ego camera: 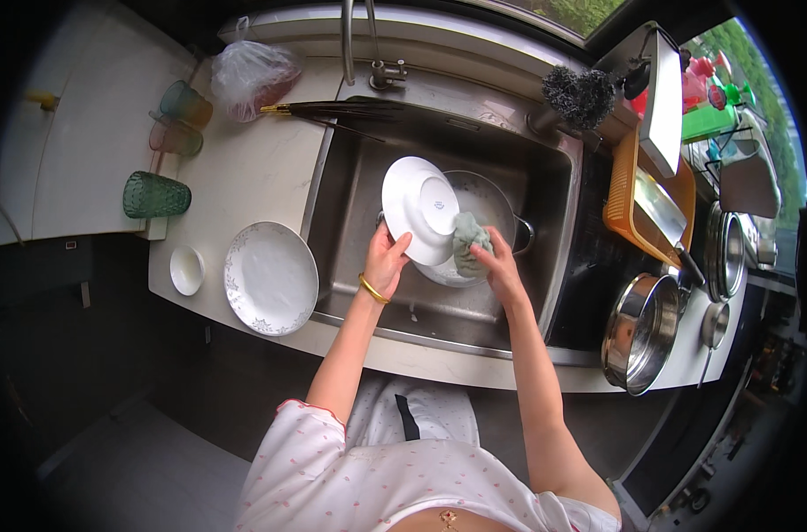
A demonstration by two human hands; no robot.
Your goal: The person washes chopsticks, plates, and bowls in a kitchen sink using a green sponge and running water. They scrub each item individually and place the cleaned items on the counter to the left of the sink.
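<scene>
My left hand [385,263] grips the lower rim of a white plate [413,199], whose underside with its small printed mark faces up. In my right hand [503,269] is a bunched grey-green cloth [470,246], close against the plate's right edge. Both hands are over the stainless steel sink [363,266]. Below the plate a round metal pot [490,196] with side handles sits in the basin, partly hidden by the plate, the cloth and my hands.
Left of the sink are a patterned white plate [270,279], a small bowl [187,270] and a green glass [157,195]. Chopsticks [330,108] jut over the basin's back left corner near the faucet [385,73]. On the right stand an orange basket [619,193], a cleaver [659,203] and a steel pot [639,336].
</scene>
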